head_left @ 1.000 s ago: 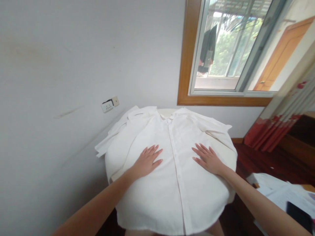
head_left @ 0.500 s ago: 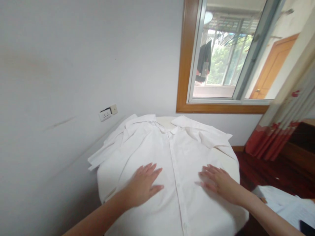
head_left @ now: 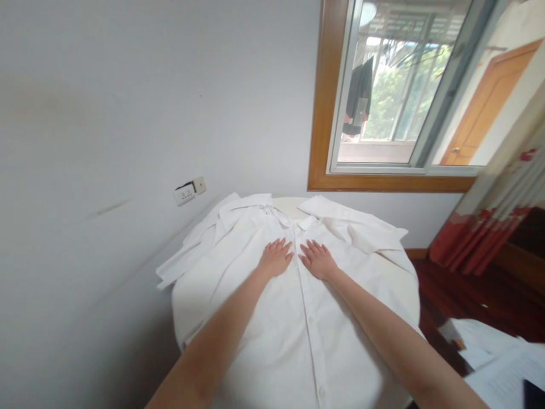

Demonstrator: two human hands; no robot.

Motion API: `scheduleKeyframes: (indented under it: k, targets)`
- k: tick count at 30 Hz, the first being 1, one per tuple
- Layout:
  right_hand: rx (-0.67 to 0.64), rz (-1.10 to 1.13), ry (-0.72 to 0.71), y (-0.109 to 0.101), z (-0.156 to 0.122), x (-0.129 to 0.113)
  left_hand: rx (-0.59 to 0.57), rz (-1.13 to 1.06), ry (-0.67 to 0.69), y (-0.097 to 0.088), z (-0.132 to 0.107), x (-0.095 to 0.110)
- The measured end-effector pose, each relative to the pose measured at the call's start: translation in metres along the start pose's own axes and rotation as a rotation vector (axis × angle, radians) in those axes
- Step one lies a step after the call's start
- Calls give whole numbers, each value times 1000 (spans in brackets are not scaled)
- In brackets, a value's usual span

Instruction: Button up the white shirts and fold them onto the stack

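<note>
A white button-up shirt lies front side up over a round white table, its collar at the far side and its button strip running toward me. Both sleeves spread outward; the left one reaches past the table's edge. My left hand rests flat on the upper chest of the shirt, just left of the button strip, fingers apart. Just right of the strip, my right hand also lies flat, fingers spread. Neither hand grips the cloth.
A wall with a power socket stands close on the left. Behind the table is a wood-framed window. A curtain hangs at the right, and papers lie at the lower right beside a dark object.
Both hands have moved away from me, up the shirt toward the collar, and closer together beside the button strip. The shirt stays spread out in place.
</note>
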State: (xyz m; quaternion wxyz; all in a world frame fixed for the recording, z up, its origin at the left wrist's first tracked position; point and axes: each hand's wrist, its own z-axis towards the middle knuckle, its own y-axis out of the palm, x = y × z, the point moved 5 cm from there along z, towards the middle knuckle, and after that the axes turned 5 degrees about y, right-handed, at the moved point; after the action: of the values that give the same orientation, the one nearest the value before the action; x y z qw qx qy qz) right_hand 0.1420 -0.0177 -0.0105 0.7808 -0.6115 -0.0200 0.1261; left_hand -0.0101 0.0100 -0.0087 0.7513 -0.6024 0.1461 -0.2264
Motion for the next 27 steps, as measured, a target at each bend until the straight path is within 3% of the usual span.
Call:
scheduleKeyframes:
  k: [6, 10, 12, 15, 18, 22, 27]
  targets:
    - [27, -1, -32, -9, -43, -8, 12, 32, 38, -2, -38, 19]
    - [29, 14, -38, -21, -64, -14, 52, 61, 93, -15, -55, 34]
    - [-6, 23, -29, -30, -52, -15, 34, 75, 93, -26, -44, 37]
    - [-52, 50, 35, -38, -12, -13, 7, 93, 36, -38, -10, 33]
    - [16, 217, 88, -33, 25, -10, 105, 51, -12, -41, 17, 22]
    - [164, 369, 110, -14, 40, -4, 183, -81, 22, -28, 23, 7]
    - [180, 439, 125, -4, 39, 5, 227, -218, 121, -17, 20, -3]
